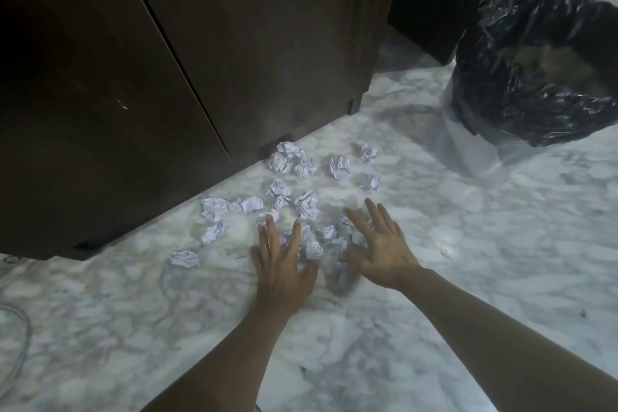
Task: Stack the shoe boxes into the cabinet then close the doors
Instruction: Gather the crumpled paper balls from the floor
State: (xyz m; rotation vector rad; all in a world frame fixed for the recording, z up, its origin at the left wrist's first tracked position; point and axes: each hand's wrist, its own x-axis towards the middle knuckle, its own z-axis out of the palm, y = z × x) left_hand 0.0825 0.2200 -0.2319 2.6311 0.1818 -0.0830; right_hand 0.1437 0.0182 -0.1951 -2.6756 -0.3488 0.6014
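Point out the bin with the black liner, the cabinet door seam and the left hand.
bin with the black liner (521, 110), head view, on the liner's near rim
cabinet door seam (174, 53), head view, midway along the seam
left hand (281, 264), head view, on the hand's back

Marbled floor (468, 278), pale and grey-veined. Strewn with crumpled paper balls (306, 204) beside the dark cabinet (200, 60); bore a black-lined bin (541, 67) at right, a cable (20, 338) at left.

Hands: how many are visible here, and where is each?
2. The left hand and the right hand, fingers spread, are side by side over the crumpled paper balls on the floor.
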